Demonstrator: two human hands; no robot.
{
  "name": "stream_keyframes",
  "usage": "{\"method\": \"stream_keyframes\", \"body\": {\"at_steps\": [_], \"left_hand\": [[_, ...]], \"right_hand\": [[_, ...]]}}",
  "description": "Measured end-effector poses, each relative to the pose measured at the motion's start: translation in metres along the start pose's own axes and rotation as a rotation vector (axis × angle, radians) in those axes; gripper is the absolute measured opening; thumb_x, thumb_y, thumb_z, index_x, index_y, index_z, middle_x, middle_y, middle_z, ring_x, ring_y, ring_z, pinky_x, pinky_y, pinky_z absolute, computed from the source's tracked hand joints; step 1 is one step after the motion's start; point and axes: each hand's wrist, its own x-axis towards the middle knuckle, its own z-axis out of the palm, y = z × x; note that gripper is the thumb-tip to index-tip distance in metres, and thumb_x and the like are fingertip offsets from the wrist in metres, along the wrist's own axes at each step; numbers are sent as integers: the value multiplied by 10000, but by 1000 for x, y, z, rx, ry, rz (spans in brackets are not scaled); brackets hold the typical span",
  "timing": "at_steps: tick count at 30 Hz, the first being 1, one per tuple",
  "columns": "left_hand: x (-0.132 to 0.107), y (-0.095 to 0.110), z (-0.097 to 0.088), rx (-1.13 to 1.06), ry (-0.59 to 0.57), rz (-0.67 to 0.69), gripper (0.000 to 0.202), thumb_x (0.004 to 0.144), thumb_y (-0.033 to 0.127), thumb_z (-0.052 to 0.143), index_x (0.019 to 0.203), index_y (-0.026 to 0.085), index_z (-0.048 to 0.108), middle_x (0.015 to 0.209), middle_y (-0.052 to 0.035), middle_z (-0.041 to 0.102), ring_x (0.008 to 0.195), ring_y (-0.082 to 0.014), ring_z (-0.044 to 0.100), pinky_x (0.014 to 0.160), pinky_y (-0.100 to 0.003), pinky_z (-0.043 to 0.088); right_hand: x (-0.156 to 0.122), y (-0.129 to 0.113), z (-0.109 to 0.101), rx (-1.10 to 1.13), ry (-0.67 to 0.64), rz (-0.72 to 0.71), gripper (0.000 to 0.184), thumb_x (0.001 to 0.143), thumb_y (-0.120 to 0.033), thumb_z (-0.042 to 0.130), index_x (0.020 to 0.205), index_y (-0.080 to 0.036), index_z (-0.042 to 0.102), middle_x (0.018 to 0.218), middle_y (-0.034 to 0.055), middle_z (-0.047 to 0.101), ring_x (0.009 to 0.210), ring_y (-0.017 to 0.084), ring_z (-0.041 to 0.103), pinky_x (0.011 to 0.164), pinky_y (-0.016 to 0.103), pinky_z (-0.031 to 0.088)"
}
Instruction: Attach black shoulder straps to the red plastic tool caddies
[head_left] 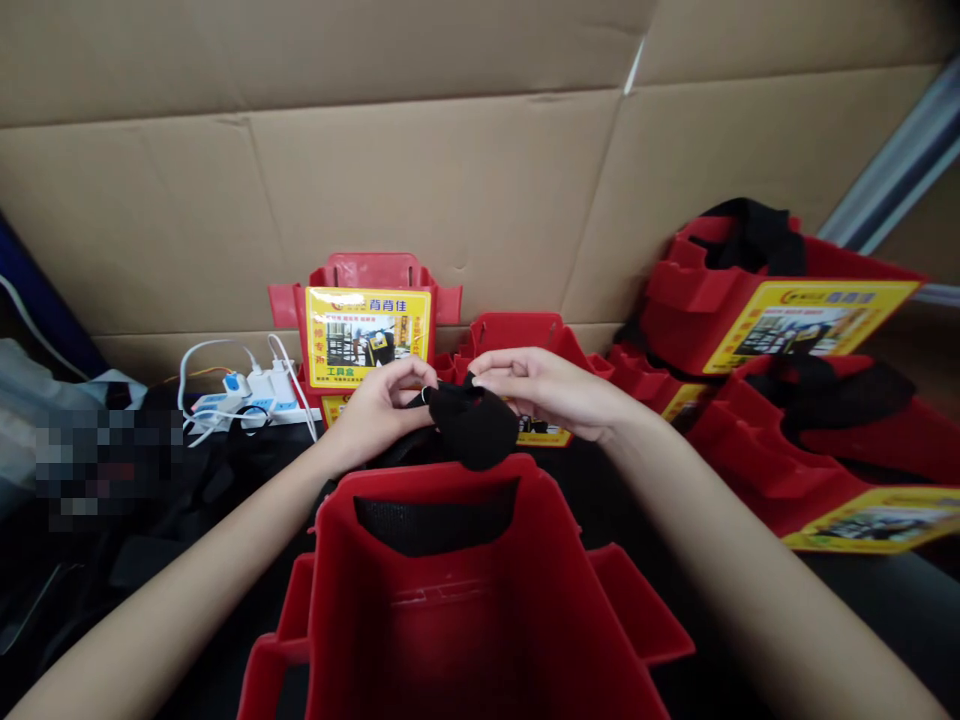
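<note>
A red plastic tool box (457, 610) stands open right in front of me, with a black strap lying inside its far wall. Above its far rim I hold a black strap (472, 425) between both hands. My left hand (382, 405) pinches the strap's left end, where a small metal ring shows. My right hand (544, 385) pinches the strap's top from the right, fingers curled together.
More red tool boxes with yellow labels stand behind (367, 315) and are piled at the right (780, 300), some with black straps. A white power strip with cables (247, 395) lies at the left. Cardboard sheets (450, 180) form the back wall. Dark bags lie at the left.
</note>
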Motion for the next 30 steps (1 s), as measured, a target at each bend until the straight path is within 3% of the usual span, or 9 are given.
{"method": "stream_keyframes", "body": {"at_steps": [4, 9, 13, 16, 20, 25, 27, 30], "left_hand": [[0, -1, -2, 86, -24, 35, 173, 705, 157, 634, 758, 166, 469, 695, 31, 570, 632, -91, 570, 591, -203, 447], [-1, 0, -3, 244, -30, 94, 150, 688, 37, 574, 759, 162, 534, 772, 1, 592, 751, -122, 556, 731, -267, 434], [-1, 1, -4, 408, -4, 267, 159, 701, 25, 552, 768, 168, 532, 919, -36, 571, 888, -152, 539, 826, -320, 417], [-1, 4, -3, 509, 43, 356, 149, 716, 38, 553, 785, 170, 542, 935, -45, 518, 924, -162, 515, 818, -323, 423], [-1, 4, -2, 500, 47, 313, 111, 731, 71, 566, 778, 168, 539, 855, -33, 545, 834, -149, 523, 771, -301, 429], [-2, 1, 0, 426, 7, 167, 99, 726, 163, 601, 791, 169, 526, 789, -15, 599, 730, -133, 555, 693, -266, 449], [-3, 2, 2, 416, 2, 164, 87, 726, 164, 596, 761, 167, 516, 774, -12, 604, 722, -130, 563, 685, -259, 456], [-4, 8, 3, 446, -33, 213, 80, 728, 104, 562, 706, 165, 515, 787, -10, 615, 755, -125, 563, 728, -260, 448]], "right_hand": [[-1, 1, 1, -79, -61, -10, 144, 750, -278, 647, 824, -160, 611, 750, -12, 578, 620, 43, 511, 520, 139, 384], [3, 8, 4, -80, -88, 26, 132, 747, -262, 643, 825, -163, 604, 745, -22, 553, 615, 33, 494, 552, 137, 382], [2, 8, 9, 30, -90, 61, 111, 738, -217, 643, 828, -168, 599, 746, -29, 546, 615, 28, 502, 536, 120, 389], [0, 5, 12, 90, -108, 71, 117, 724, -192, 654, 816, -160, 590, 695, -43, 528, 556, 12, 469, 478, 102, 359], [2, 5, 16, 144, -50, 14, 113, 738, -221, 645, 763, -156, 556, 611, -63, 492, 492, 6, 423, 419, 102, 311], [6, 5, 16, -19, 148, -90, 203, 685, -200, 667, 855, -179, 559, 664, -42, 570, 499, 32, 452, 456, 145, 358], [5, 6, 14, -110, 110, -62, 224, 673, -174, 647, 888, -173, 582, 712, -20, 604, 514, 47, 473, 464, 163, 373], [3, 8, 14, -207, -27, 24, 85, 664, -140, 611, 748, -136, 613, 649, -9, 599, 515, 66, 497, 463, 175, 396]]}}
